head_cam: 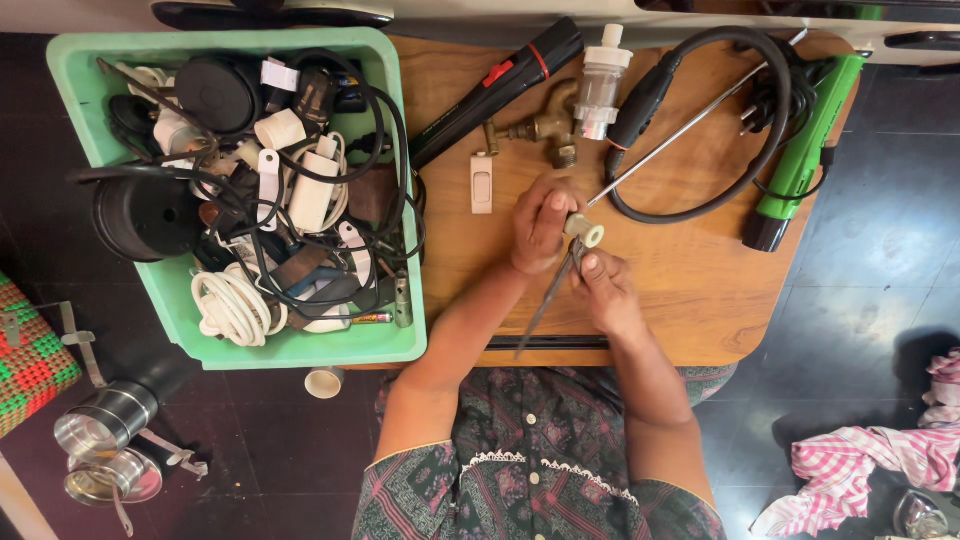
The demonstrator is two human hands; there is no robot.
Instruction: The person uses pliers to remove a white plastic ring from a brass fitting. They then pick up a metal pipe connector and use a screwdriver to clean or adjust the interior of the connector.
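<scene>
Over a round wooden table (690, 290), my left hand (540, 225) grips a small cream cylindrical part (584, 231) between fingers and thumb. My right hand (607, 288) holds a pair of slim dark pliers (551, 292) whose jaws meet the cream part, with the handles pointing down-left toward me. Just beyond my hands lie a white rocker switch (482, 183), a brass tap fitting (545, 127) and a clear plastic filter piece (601, 85).
A green plastic crate (300, 348) full of cables, plugs and black parts fills the left. A black torch (495, 85), a black-corded tool with thin metal rod (690, 120) and a green tool (805, 160) lie on the far table. Metal cups (105, 440) and checked cloth (870, 460) sit on the floor.
</scene>
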